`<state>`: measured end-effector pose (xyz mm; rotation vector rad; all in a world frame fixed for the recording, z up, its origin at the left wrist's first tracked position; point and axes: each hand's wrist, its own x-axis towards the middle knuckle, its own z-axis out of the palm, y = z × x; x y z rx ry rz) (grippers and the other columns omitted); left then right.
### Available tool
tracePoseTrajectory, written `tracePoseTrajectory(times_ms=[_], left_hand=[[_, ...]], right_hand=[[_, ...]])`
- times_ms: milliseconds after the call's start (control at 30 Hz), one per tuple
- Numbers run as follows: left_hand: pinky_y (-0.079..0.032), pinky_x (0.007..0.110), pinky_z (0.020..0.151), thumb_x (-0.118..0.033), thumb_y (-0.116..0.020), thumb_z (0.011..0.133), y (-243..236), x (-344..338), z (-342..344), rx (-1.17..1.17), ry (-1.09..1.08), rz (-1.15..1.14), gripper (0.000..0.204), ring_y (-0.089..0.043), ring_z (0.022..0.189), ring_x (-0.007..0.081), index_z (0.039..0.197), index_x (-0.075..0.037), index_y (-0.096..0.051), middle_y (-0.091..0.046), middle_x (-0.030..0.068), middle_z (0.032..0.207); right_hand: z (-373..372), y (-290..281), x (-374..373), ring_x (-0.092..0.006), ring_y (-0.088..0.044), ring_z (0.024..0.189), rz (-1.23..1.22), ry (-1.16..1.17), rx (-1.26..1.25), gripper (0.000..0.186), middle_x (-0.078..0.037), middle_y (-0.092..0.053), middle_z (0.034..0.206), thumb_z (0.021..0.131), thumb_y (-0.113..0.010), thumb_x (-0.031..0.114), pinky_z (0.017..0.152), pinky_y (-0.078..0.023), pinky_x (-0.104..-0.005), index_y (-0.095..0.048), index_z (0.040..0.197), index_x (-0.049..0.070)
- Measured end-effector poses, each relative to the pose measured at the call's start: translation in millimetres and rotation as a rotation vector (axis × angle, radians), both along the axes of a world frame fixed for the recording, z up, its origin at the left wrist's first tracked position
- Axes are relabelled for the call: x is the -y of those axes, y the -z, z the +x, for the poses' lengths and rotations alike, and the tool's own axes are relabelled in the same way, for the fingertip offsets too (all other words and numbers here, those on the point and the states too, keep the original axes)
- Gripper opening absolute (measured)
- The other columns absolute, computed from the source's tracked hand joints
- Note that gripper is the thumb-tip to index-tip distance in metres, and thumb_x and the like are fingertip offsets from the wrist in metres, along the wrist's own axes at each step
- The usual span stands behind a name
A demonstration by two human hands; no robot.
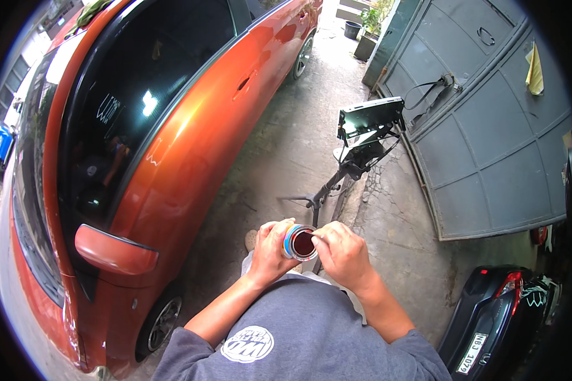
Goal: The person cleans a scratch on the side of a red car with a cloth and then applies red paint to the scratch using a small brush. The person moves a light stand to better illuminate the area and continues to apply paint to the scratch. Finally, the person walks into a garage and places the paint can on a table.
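- Got a small open can [290, 244] gripped in the left hand [272, 251], wrapped snugly round its side, with dark red liquid [305, 245] inside.
- Pinching something thin, maybe a stick [314, 234], in the right hand [342, 254] at the can's rim; kinda hard to tell, mostly hidden in the grip.
- Holding it all just in front of the greyish-blue shirt [324, 317].
- Left of the grip: parked orange car [210, 140], side mirror [115, 249] and all.
- Ahead, slightly right: black stand [330, 184] on concrete floor [394, 254], flat panel [372, 113] up top.
- Farther right: big grey metal gate [483, 140].
- Low right: dark car [467, 311], back end only.
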<state>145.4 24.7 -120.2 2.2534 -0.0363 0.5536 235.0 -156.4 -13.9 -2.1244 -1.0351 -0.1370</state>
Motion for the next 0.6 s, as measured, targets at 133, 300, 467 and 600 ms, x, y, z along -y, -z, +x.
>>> tracePoseTrajectory(times_ms=[133, 300, 467, 600], left_hand=[[-0.047, 0.048, 0.107, -0.025, -0.098, 0.065, 6, -1, 0, -0.021, -0.035, 0.026, 0.091, -0.057, 0.125, 0.0359, 0.144, -0.007, -0.056, -0.065, 0.0117, 0.141], [-0.045, 0.048, 0.109, -0.020, -0.096, 0.068, 13, -3, -2, -0.097, -0.052, -0.033, 0.084, -0.058, 0.122, 0.0364, 0.141, -0.008, -0.056, -0.067, 0.0132, 0.132], [-0.045, 0.048, 0.109, -0.019, -0.095, 0.069, 24, 1, -8, -0.179, -0.068, -0.145, 0.078, -0.057, 0.124, 0.0359, 0.137, -0.010, -0.058, -0.067, 0.0126, 0.129], [-0.045, 0.049, 0.109, -0.020, -0.095, 0.069, 26, 3, -11, -0.213, -0.056, -0.166, 0.076, -0.058, 0.123, 0.0361, 0.136, -0.012, -0.059, -0.067, 0.0126, 0.127]], right_hand=[[-2, 29, 2, -0.0284, -0.070, 0.081, 0.121, 0.163, -0.519, 0.014, -0.015, -0.070, 0.091, 0.103, -0.065, 0.011, 0.074, -0.056, -0.0372, -0.070, 0.101, -0.002], [-8, 29, 10, -0.0107, -0.064, 0.075, 0.301, 0.293, -0.748, 0.015, -0.005, -0.067, 0.087, 0.104, -0.067, 0.012, 0.068, -0.053, -0.0284, -0.070, 0.100, -0.002], [1, 26, 40, -0.0078, -0.064, 0.077, 0.464, 0.330, -0.863, 0.015, 0.000, -0.069, 0.088, 0.107, -0.067, 0.016, 0.067, -0.053, -0.0247, -0.070, 0.103, 0.002], [5, 33, 63, -0.0095, -0.065, 0.075, 0.534, 0.349, -0.876, 0.014, -0.003, -0.071, 0.089, 0.107, -0.066, 0.018, 0.065, -0.053, -0.0253, -0.068, 0.104, 0.004]])
